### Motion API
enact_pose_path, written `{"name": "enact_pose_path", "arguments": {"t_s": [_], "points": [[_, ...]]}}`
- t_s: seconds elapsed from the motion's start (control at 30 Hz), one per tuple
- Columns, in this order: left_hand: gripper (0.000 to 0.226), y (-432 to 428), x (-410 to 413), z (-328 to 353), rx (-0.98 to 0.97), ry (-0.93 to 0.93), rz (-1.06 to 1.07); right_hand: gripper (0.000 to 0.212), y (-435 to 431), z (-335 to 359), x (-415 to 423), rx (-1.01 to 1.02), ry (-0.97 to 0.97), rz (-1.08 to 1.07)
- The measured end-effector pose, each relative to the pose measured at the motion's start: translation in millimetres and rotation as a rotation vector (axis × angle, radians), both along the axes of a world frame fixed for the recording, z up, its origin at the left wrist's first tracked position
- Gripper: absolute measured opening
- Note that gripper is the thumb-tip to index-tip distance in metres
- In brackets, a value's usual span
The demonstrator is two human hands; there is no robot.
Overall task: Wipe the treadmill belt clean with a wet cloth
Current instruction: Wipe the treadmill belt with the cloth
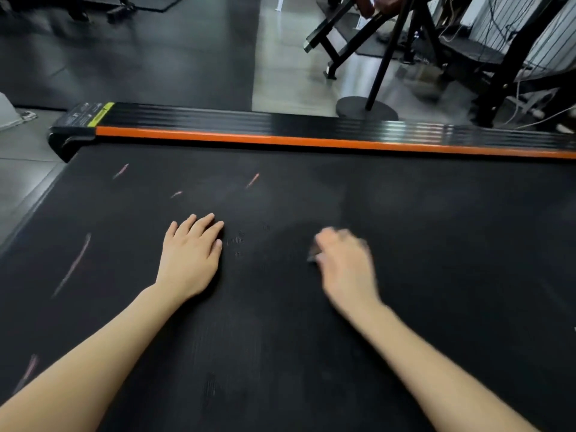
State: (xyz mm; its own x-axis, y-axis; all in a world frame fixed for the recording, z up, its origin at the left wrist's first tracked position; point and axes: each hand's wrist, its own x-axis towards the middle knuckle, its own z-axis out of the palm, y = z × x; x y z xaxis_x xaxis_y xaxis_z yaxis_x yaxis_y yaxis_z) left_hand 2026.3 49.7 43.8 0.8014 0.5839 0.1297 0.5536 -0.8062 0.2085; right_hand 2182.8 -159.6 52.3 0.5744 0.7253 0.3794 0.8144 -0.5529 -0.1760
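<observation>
Left hand (190,260) flat on treadmill belt (436,244), fingers straight. Right hand (346,263) blurred, fingers curled over grey cloth (313,255), pressing it to belt. Pink streaks (74,263) left of hands. Orange side rail (311,141) beyond.

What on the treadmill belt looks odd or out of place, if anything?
Several pinkish-orange streaks mark the black belt, mostly on its left part, around and beyond the left hand. They look odd because they stand out against the dark surface. Nothing looks spilled or broken.
</observation>
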Motion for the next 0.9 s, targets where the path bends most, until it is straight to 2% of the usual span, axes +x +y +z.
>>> {"name": "enact_pose_path", "arguments": {"t_s": [0.07, 0.1, 0.17, 0.33, 0.5, 0.57, 0.63, 0.7, 0.77, 0.83, 0.9], "points": [[0.051, 14.0, 17.8, 4.6, 0.086, -0.007, -0.026, 0.034, 31.0, -7.7, -29.3, -0.053, -0.038, 0.347], [0.049, 23.4, 26.0, 8.1, 0.123, 0.004, -0.018, 0.04, 41.4, -9.4, -26.2, -0.07, -0.037, 0.453], [0.045, 43.6, 38.4, 13.4, 0.142, 0.035, 0.025, 0.042, 55.2, -15.0, 11.4, -0.066, -0.053, 0.495], [0.052, 75.4, 59.7, -2.4, 0.103, 0.121, 0.073, 0.039, 92.4, -13.1, 132.5, -0.02, 0.114, 0.096], [0.051, 80.0, 64.4, -9.2, 0.084, 0.121, 0.059, 0.037, 140.2, -11.8, 158.0, -0.006, 0.132, -0.117], [0.051, 79.9, 63.2, -9.6, 0.091, 0.129, 0.064, 0.032, 138.6, -9.1, 128.7, -0.004, 0.048, 0.037], [0.051, 79.8, 63.4, -10.3, 0.091, 0.129, 0.063, 0.029, 123.2, -13.0, 85.9, 0.051, -0.028, 0.342], [0.052, 80.2, 63.3, -11.3, 0.088, 0.116, 0.059, 0.034, 102.4, -17.9, 53.9, 0.005, 0.007, 0.611], [0.052, 80.4, 62.2, -12.3, 0.075, 0.103, 0.061, 0.038, 93.0, -12.0, 66.9, -0.056, 0.038, 0.72], [0.052, 80.2, 62.1, -12.5, 0.078, 0.104, 0.061, 0.036, 97.8, -7.0, 111.9, -0.042, -0.05, 0.579], [0.052, 79.0, 62.7, -11.8, 0.064, 0.105, 0.067, 0.033, 108.7, -1.7, 164.8, -0.058, 0.0, 0.222]]}}
